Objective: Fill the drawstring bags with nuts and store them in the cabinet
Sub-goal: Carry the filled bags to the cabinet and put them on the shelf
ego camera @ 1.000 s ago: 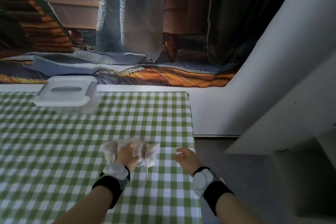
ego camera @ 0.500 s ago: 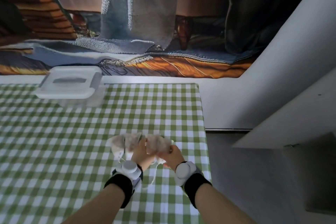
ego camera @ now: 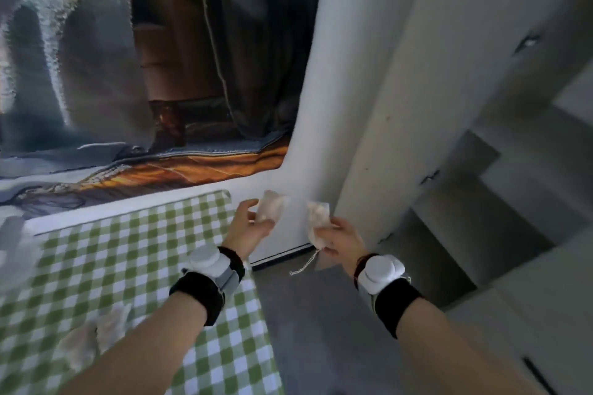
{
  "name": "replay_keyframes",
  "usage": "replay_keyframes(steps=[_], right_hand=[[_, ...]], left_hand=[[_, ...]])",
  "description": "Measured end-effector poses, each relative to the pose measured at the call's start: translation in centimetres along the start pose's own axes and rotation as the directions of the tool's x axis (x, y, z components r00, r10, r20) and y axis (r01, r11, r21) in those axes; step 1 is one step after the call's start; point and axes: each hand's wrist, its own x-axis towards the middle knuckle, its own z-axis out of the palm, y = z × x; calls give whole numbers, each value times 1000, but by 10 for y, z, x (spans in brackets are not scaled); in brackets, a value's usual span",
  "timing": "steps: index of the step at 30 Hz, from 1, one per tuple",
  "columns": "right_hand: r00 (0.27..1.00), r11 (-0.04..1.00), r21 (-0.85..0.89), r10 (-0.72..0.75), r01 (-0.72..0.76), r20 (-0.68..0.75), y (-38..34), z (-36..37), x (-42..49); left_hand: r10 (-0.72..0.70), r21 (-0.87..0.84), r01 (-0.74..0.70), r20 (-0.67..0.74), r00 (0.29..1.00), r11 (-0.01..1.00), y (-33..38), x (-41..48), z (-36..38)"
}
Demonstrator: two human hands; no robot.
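At the checked tablecloth's (ego camera: pixel 128 250) right edge: both hands raised, apart.
Left hand (ego camera: pixel 248 228): curled round one filled drawstring bag (ego camera: pixel 271 208), upright.
Right hand (ego camera: pixel 340 239): pinching second bag (ego camera: pixel 317 220), cord (ego camera: pixel 305 266) dangling below.
Cabinet (ego camera: pixel 481 90): rightward of both grips; right hand nearer.
Spare bags (ego camera: pixel 93 333): blurred, on cloth behind left wrist.

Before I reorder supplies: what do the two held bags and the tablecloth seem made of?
Left-hand bag and right-hand bag: thin matte off-white cloth, likely cotton; a twine drawstring dangles. Tablecloth: green-white check, fabric or vinyl, too blurred to tell.
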Motion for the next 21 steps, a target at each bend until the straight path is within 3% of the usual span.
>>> replay_keyframes(steps=[4, 9, 14, 21], right_hand=[[977, 987, 39, -150, 158, -154, -59, -113, -6], [924, 954, 37, -279, 299, -262, -106, -215, -20], [821, 894, -13, -418, 449, -390, -171, -333, -52], [633, 758, -157, -623, 633, -459, -260, -418, -104]], left_hand=[[151, -33, -148, 124, 981, 988, 77, 15, 90], [297, -135, -276, 172, 939, 952, 148, 21, 172], [458, -249, -406, 210, 864, 879, 243, 19, 272], [622, -377, -521, 228, 749, 766, 354, 16, 337]])
